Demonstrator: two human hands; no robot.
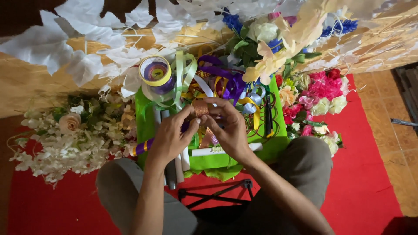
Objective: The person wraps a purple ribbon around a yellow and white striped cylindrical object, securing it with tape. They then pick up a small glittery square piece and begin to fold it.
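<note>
Both hands meet over the green cloth (278,148) on the red floor mat (365,174). The left hand (170,139) and right hand (230,130) pinch a copper ribbon strip (201,107), fingers closed on it; its long axis runs upright, away from the person, beside tangled ribbons (226,82).

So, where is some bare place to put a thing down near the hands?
The red mat is bare to the right of the pink and white flowers, and also at lower left, below the white flowers. The green cloth, where the left hand and right hand hold a copper ribbon, is crowded.
</note>
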